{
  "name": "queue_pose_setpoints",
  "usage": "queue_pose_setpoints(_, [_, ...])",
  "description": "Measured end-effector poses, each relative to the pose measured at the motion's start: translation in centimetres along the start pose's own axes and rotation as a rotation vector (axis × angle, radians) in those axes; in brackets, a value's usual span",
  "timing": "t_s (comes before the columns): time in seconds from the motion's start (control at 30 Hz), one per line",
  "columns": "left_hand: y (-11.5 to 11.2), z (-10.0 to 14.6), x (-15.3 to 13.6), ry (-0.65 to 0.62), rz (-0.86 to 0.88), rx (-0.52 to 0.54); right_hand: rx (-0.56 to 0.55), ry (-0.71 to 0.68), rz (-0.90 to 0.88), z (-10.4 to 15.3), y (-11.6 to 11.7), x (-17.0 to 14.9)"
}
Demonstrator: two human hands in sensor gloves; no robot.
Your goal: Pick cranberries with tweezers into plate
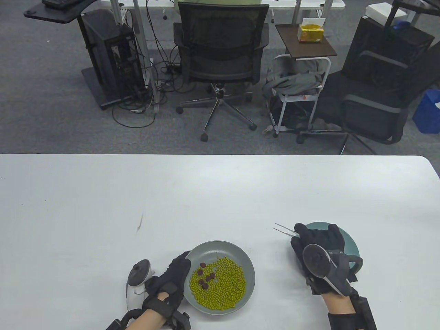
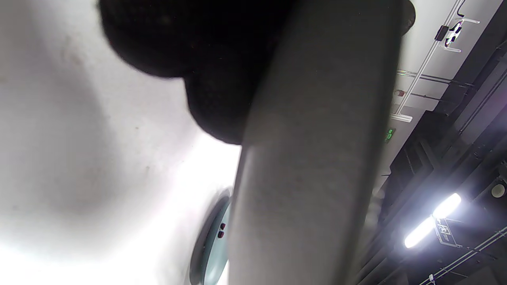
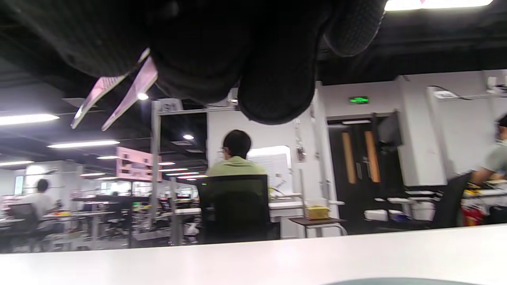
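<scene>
A grey plate (image 1: 249, 275) holds green beans (image 1: 225, 283) and several dark cranberries (image 1: 205, 275) mixed in on its left side. My left hand (image 1: 177, 270) grips this plate's left rim; in the left wrist view the rim (image 2: 317, 158) fills the middle under my fingers (image 2: 186, 47). My right hand (image 1: 311, 237) holds metal tweezers (image 1: 284, 229), tips apart, empty and pointing left, above a teal plate (image 1: 350, 242). The left wrist view shows the teal plate (image 2: 208, 253) with two cranberries (image 2: 221, 231) on it. The right wrist view shows the tweezers (image 3: 115, 99) under my fingers (image 3: 269, 71).
A small brownish mark (image 1: 139, 223) lies on the white table (image 1: 220, 192) left of the plates. Beyond the far edge stand an office chair (image 1: 220, 51) and a side cart (image 1: 302, 79).
</scene>
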State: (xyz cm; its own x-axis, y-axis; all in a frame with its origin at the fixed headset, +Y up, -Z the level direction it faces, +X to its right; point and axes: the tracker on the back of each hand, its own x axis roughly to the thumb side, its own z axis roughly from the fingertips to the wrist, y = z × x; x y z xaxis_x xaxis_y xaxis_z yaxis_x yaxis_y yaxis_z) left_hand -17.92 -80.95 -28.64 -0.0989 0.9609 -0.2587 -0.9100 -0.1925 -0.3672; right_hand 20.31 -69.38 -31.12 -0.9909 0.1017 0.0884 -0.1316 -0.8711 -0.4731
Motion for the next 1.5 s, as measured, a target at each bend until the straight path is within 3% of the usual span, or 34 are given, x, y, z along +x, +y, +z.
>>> queue_pose_setpoints(0.33, [-0.2, -0.1, -0.1, 0.008, -0.003, -0.009, -0.039, -0.270, -0.032, 2.6, -0.4, 7.3])
queue_pose_setpoints(0.53, [-0.2, -0.1, -0.1, 0.009, -0.001, -0.006, -0.080, -0.425, -0.014, 4.0, -0.5, 9.6])
queue_pose_setpoints(1.0, [-0.3, -0.1, -0.2, 0.014, -0.002, -0.010, -0.076, -0.559, 0.000, 4.9, -0.3, 10.7])
queue_pose_setpoints(1.5, [-0.4, -0.2, -0.3, 0.015, -0.022, -0.013, -0.035, -0.584, 0.010, 5.0, 0.3, 11.5])
